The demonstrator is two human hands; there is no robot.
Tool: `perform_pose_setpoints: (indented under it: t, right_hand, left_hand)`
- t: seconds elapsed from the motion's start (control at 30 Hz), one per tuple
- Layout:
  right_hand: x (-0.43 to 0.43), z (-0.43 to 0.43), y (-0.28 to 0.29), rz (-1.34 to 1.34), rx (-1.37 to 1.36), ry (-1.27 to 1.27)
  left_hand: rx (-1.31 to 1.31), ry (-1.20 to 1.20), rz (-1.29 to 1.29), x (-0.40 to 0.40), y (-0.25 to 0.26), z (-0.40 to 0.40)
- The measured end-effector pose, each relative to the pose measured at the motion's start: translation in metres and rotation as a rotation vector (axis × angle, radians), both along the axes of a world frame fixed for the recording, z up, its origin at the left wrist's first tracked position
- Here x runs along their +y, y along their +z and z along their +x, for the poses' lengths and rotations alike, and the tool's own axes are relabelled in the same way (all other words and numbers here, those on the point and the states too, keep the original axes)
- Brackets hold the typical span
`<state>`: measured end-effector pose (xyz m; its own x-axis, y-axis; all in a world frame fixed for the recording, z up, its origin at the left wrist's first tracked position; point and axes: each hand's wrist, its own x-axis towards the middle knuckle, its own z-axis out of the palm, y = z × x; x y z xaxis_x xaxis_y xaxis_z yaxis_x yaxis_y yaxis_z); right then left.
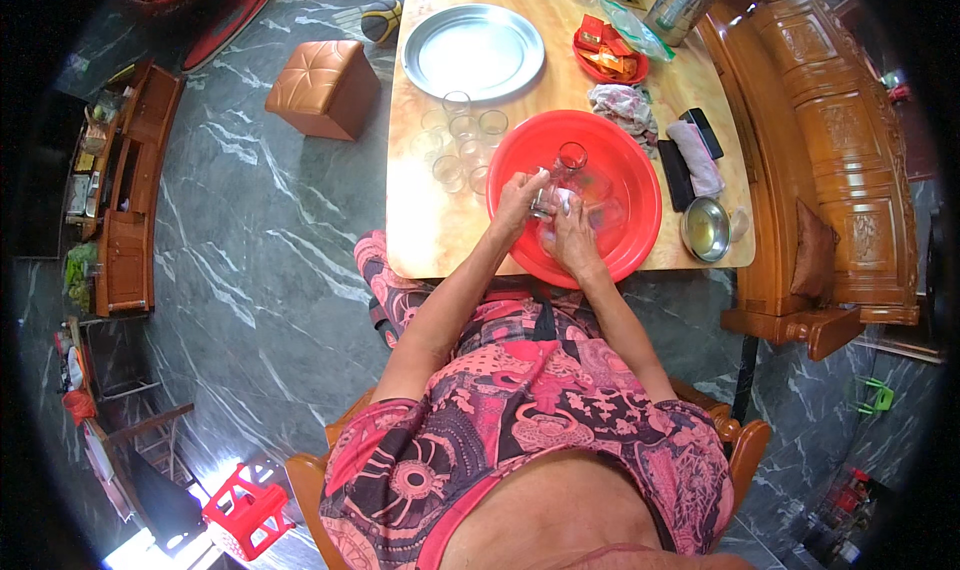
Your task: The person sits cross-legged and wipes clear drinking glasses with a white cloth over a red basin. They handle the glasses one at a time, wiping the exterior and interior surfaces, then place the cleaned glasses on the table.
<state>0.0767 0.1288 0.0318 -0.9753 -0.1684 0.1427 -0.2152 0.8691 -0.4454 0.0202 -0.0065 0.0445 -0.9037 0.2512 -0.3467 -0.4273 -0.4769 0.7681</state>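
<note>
In the head view, a large red plastic basin (643,183) stands at the table's near edge with water in it. Over the basin, my left hand (515,204) grips a clear drinking glass (541,204) lying on its side. My right hand (573,238) is against the mouth of that glass, its fingers on a small white thing (565,196), perhaps a sponge or cloth. Another clear glass (572,156) sits in the basin just beyond my hands. More glassware in the water is too blurred to count. Several clear glasses (463,128) stand grouped on the table left of the basin.
Beyond the glasses lies a round metal tray (474,50). A red basket of packets (611,53) and a crumpled cloth (624,107) are behind the basin. Right of it are a folded towel (694,157), dark cases (676,176) and a metal bowl (706,229). A wooden bench (787,157) borders the table.
</note>
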Motion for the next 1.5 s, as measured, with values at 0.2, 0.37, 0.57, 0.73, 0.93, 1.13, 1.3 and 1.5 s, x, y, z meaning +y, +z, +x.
perform_pose_setpoints:
  t: [0.2, 0.37, 0.57, 0.73, 0.93, 1.13, 1.3, 1.5]
  right_hand:
    - [0.008, -0.003, -0.025, 0.174, 0.064, 0.147]
    - [0.006, -0.012, -0.012, -0.158, -0.305, 0.088]
    - [0.016, -0.012, -0.002, -0.371, -0.044, -0.005]
    - [0.018, -0.017, 0.003, -0.532, 0.186, -0.129]
    - [0.006, -0.008, 0.030, -0.444, 0.316, 0.162]
    - [0.001, -0.005, 0.030, -0.404, 0.360, 0.174]
    - [0.008, -0.011, 0.025, -0.402, 0.267, -0.017]
    - [0.015, -0.016, 0.013, -0.469, 0.203, -0.144]
  left_hand:
    - [0.018, 0.007, 0.003, 0.002, -0.003, -0.001]
    - [-0.013, 0.035, -0.008, 0.001, -0.006, -0.001]
    - [0.072, 0.210, -0.132, 0.004, -0.023, -0.005]
    - [0.056, 0.145, -0.335, 0.007, -0.015, -0.004]
    - [0.074, 0.117, -0.260, 0.008, -0.040, -0.010]
    - [0.100, 0.061, -0.427, 0.009, -0.052, -0.015]
    - [0.068, -0.139, -0.313, 0.003, -0.026, -0.010]
    - [0.039, -0.181, -0.267, 0.003, -0.019, -0.006]
